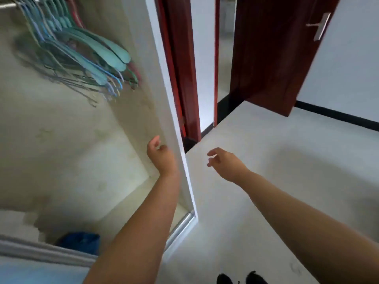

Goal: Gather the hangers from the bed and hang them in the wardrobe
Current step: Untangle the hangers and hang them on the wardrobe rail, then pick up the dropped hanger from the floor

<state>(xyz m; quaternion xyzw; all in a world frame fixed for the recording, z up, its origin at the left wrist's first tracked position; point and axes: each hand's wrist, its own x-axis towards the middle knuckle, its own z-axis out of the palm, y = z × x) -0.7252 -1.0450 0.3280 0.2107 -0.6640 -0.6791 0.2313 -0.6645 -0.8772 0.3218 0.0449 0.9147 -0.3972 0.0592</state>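
Several hangers (86,58), mostly teal and blue with some green and pink, hang bunched on the rail (8,5) at the top left inside the open wardrobe (162,99). My left hand (161,156) hovers low in front of the wardrobe's right side panel, fingers loosely curled, holding nothing. Over the floor to the right of that panel, my right hand (224,162) is also relaxed and holds nothing. The bed is out of view.
A dark red door (272,54) stands open at the upper right beside its red frame (180,68). A blue object (81,241) lies on the wardrobe floor. A metal sliding track (182,224) runs along the wardrobe's bottom edge. Pale floor (266,140) spreads to the right; my shoes (242,278) show at the bottom.
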